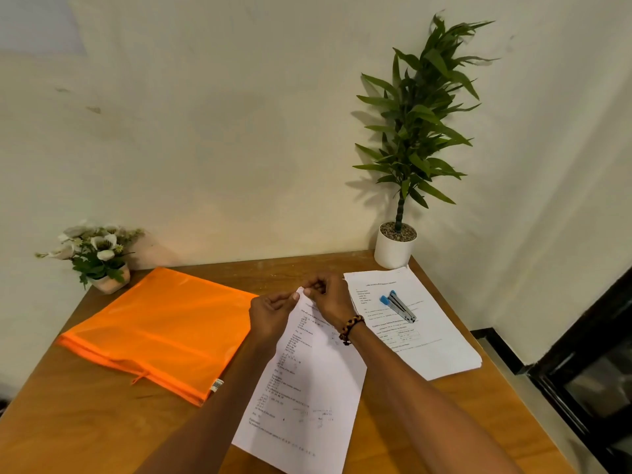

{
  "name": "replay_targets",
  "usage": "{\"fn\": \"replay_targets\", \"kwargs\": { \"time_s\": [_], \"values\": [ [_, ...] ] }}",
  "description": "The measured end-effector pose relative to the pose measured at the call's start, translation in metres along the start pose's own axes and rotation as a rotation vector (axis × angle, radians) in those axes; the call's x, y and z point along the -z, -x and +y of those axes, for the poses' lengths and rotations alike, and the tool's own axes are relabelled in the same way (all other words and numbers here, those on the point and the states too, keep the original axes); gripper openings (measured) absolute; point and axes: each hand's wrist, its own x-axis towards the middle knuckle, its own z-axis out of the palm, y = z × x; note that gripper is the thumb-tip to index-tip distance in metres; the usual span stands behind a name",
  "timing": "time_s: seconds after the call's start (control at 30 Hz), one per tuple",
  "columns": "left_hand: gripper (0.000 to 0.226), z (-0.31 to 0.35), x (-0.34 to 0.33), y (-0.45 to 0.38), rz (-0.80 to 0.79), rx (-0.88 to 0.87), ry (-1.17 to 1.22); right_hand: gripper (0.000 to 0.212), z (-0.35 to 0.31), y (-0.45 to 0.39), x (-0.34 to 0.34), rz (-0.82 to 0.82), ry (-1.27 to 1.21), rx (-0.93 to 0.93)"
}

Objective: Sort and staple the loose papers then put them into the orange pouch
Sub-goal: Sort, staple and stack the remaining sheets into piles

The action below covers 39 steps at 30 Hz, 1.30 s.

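Task looked early-to-mid: left hand (273, 314) and right hand (328, 297) both pinched top corner of printed sheets (307, 378) at table centre; stapler (400, 306) lay idle on second stack (424, 336); orange pouch (160, 330) flat at left, nothing visibly inside; stapling and filing remained

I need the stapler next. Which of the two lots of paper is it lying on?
The stapler lies on the paper stack at the right, by the white plant pot, not on the sheets both hands pinch.

Both hands raised together: left hand (272, 314) and right hand (328, 299) pinching, fingers curled.
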Motion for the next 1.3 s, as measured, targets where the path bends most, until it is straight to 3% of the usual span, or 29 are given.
{"fn": "replay_targets", "kwargs": {
  "time_s": [0.27, 0.53, 0.87, 1.07, 1.17, 1.23, 1.3],
  "values": [
    [0.016, 0.001, -0.009, -0.004, 0.057, 0.015, -0.073, 0.003, 0.006, -0.004, 0.0, -0.015, 0.026, -0.038],
    [0.012, 0.001, -0.022, -0.012, 0.056, 0.02, -0.122, 0.01, 0.017, -0.004, -0.002, 0.093, 0.004, -0.091],
    [0.011, -0.003, -0.039, -0.029, -0.096, 0.136, -0.255, 0.006, 0.038, -0.006, 0.016, 0.153, 0.055, -0.135],
    [0.014, -0.001, -0.051, -0.035, -0.167, 0.066, -0.364, 0.008, 0.045, -0.004, 0.036, 0.111, -0.032, -0.184],
    [0.012, -0.003, -0.054, -0.037, -0.205, 0.062, -0.41, 0.019, 0.055, -0.007, 0.051, 0.175, 0.175, -0.148],
    [0.01, -0.005, -0.057, -0.037, -0.219, 0.047, -0.413, 0.016, 0.065, -0.008, 0.067, 0.296, 0.436, -0.123],
    [0.006, -0.007, -0.059, -0.036, -0.241, 0.035, -0.418, 0.017, 0.08, -0.007, 0.086, 0.309, 0.742, -0.155]
  ]
}}
